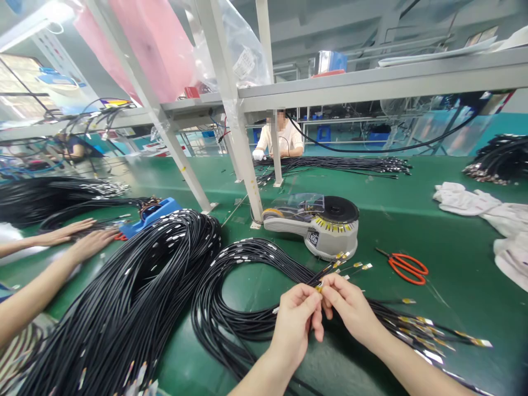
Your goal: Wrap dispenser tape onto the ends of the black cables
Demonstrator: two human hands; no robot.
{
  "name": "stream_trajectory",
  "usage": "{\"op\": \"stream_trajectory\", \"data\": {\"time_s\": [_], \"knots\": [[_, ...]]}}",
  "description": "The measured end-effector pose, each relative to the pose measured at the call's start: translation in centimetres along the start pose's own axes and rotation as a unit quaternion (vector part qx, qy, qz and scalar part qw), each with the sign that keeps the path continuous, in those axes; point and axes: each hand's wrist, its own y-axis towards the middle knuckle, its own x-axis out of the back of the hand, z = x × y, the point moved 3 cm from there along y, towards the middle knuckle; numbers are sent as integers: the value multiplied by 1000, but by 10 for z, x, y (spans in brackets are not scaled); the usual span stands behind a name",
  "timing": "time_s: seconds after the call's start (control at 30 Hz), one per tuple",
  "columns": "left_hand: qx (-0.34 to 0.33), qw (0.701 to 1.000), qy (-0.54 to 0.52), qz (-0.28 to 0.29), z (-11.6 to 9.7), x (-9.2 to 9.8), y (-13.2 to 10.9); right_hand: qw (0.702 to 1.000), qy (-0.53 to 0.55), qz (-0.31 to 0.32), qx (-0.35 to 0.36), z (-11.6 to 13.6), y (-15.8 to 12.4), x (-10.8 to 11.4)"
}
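My left hand (293, 322) and my right hand (350, 308) meet over the front of the green bench. Both pinch the end of a black cable (319, 286), which has a small piece of yellow tape on it; fingertips cover most of this end. A coil of black cables (206, 308) lies to the left and runs under my hands. More cable ends with yellow tape (424, 328) spread to the right beneath my right forearm. Beyond my hands stands a round grey tape dispenser (330, 242). Orange-handled scissors (408, 268) lie to its right.
A large black cable bundle (124, 297) fills the left front. Beside it are a blue holder (150, 218) and a co-worker's hands (93, 242). White gloves (470, 201) lie at right. Shelf posts (243, 165) rise mid-bench; another person (289, 137) sits across.
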Motion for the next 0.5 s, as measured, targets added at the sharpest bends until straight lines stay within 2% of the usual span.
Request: {"op": "stream_trajectory", "data": {"time_s": [0.27, 0.5], "knots": [[20, 999, -24, 34, 2, 1, 1, 999, 38, 14, -6, 0, -1, -1], [71, 989, -94, 87, 3, 1, 3, 995, 94, 34, -16, 0, -2, 0]]}}
